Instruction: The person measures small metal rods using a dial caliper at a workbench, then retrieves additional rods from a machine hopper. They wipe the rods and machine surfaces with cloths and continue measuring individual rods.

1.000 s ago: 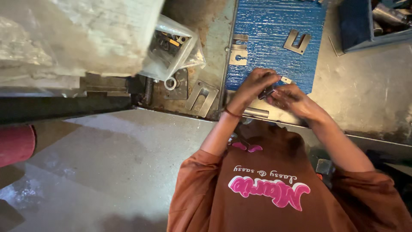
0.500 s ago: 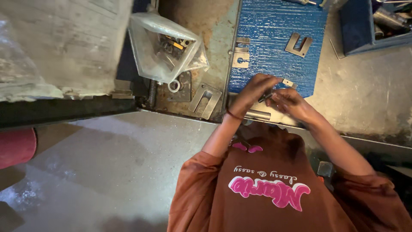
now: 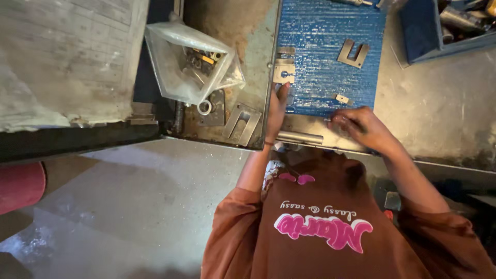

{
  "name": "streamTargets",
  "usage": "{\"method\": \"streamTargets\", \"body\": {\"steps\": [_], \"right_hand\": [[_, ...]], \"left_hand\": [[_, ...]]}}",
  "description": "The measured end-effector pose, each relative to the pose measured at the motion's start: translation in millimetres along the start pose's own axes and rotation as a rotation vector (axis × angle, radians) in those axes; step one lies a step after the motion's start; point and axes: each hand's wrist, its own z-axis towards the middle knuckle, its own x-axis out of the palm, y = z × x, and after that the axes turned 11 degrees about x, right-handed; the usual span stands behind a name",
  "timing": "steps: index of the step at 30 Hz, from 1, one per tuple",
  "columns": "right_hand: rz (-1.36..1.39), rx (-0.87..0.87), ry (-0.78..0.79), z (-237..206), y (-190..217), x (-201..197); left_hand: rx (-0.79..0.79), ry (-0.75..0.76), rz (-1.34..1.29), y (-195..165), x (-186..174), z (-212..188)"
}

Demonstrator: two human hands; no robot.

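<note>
Left hand [image 3: 277,111] lies stretched out near the middle of the frame, fingers long and mostly straight. Its fingertips reach up to a small pale metal block [image 3: 283,73] with a hole in it, which sits at the left edge of the blue ribbed mat [image 3: 320,31]. It looks like the hand is just touching or about to touch the block; it does not have a grip on it.

Going from the left of the frame: a clear plastic bag [image 3: 178,67] sits open in the upper left, on the dirty part of the bench [image 3: 439,113]. Inside it are small metal bits, some dark and some yellowish; they are too jumbled to tell apart. Just below the bag lie a small ring [image 3: 204,107] and a grey forked plate [image 3: 243,123].

On the mat, only a few parts are laid out: the pale block, a notched metal piece [image 3: 353,53] higher up, and a tiny piece [image 3: 341,98] lower down. So the work seems to be early or part way, with most bits left in the bag.

Right hand [image 3: 361,126] is curled, fingers bent in, at the lower edge of the mat. Whether it holds something small I cannot tell.

In the upper right corner a blue bin [image 3: 413,31] holds dark metal pieces, only partly seen.
</note>
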Motion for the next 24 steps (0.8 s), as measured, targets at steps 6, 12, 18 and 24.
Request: {"method": "streamTargets", "body": {"steps": [6,12,18,24], "right_hand": [[-0.004,-0.049,-0.037,10.8,22.5,-4.0],[0.273,0.102,-0.220,41.2,65.8,15.1],[-0.051,-0.312,0.053,74.4,97.1,40.3],[-0.413,-0.495,-0.324,191.7,88.4,36.5]], "left_hand": [[-0.127,0.028,0.475,5.1,-6.0,-6.9],[-0.042,0.005,0.193,15.1,1.4,-36.5],[-0.440,-0.207,-0.727,77.1,12.7,-73.5],[0.098,-0.070,0.285,87.3,-13.4,-109.9]]}}
